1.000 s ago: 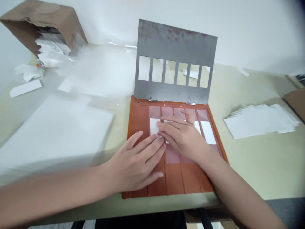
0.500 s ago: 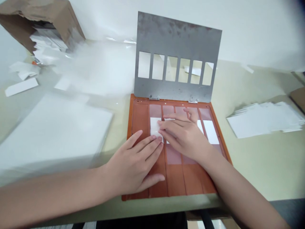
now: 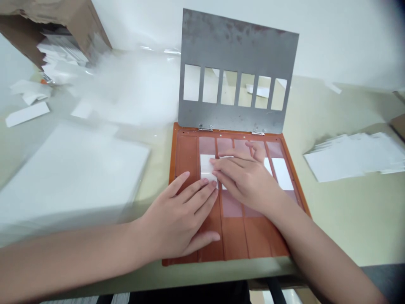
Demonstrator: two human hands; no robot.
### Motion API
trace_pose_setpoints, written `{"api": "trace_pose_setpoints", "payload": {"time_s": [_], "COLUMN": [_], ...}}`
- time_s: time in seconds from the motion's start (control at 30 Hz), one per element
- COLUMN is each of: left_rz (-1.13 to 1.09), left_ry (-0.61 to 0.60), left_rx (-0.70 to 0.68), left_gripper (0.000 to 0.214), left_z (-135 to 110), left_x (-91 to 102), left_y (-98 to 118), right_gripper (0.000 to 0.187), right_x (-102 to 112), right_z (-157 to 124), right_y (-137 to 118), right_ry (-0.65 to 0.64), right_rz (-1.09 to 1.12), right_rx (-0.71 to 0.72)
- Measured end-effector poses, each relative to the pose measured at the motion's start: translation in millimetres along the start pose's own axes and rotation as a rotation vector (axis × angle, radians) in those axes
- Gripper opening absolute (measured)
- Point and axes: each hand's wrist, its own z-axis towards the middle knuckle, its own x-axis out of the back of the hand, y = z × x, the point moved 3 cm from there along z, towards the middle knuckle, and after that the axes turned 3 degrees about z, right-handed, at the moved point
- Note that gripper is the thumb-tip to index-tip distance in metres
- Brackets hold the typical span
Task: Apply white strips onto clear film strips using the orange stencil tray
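Observation:
An orange-red slotted tray [image 3: 186, 160] lies on the table, with a grey steel plate [image 3: 234, 40] standing up from its far edge on hinges. The plate has a row of several rectangular windows. My left hand [image 3: 179, 217] lies flat on the tray, its fingertips on a white paper card [image 3: 206, 164]. My right hand [image 3: 245, 181] rests over the cards in the middle slots, its fingertips meeting the same card. Its palm hides most of those cards. Another white card [image 3: 281, 174] lies in a slot to the right of my right hand.
A loose stack of white cards [image 3: 354, 157] lies right of the tray. A large white sheet pile [image 3: 68, 177], blurred by plastic film, lies to the left. Beyond it, a torn cardboard box [image 3: 53, 21] spills white cards onto the pale green table [image 3: 341, 219].
The view has tilted slightly, so the plate and box sit higher in the picture. My hands have barely shifted on the cards.

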Motion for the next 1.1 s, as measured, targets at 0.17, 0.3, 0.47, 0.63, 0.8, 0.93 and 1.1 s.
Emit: {"api": "trace_pose_setpoints", "payload": {"time_s": [0.17, 0.3, 0.47, 0.63, 0.8, 0.93, 1.1], "left_rz": [0.015, 0.021, 0.019, 0.006, 0.006, -0.003, 0.002], "left_ry": [0.011, 0.017, 0.014, 0.008, 0.019, 0.025, 0.024], "left_rx": [0.006, 0.005, 0.015, 0.017, 0.016, 0.018, 0.018], "left_gripper": [0.061, 0.062, 0.064, 0.065, 0.064, 0.063, 0.064], "left_z": [0.6, 1.0, 0.5, -0.3, 1.0, 2.1, 1.8], "left_x": [0.5, 1.7, 1.6, 0.4, 1.0, 1.0, 1.3], "left_y": [0.8, 1.2, 0.5, 0.2, 0.3, -0.2, -1.0], "right_gripper": [0.017, 0.016, 0.015, 0.015, 0.016, 0.015, 0.011], "right_x": [-1.1, -3.4, -3.7, -2.3, -2.0, -3.6, -5.3], "right_z": [0.4, -0.5, -1.1, -0.4, 0.1, -0.1, -0.2], "right_y": [0.5, 0.1, -1.8, -2.6, -4.0, -4.0, -2.0], "right_ry": [0.019, 0.043, 0.077, 0.048, 0.066, 0.079, 0.123], "right_rz": [-0.016, -0.026, -0.030, -0.025, -0.041, -0.040, -0.056], "right_rx": [0.005, 0.004, 0.005, 0.015, 0.013, 0.002, -0.003]}}
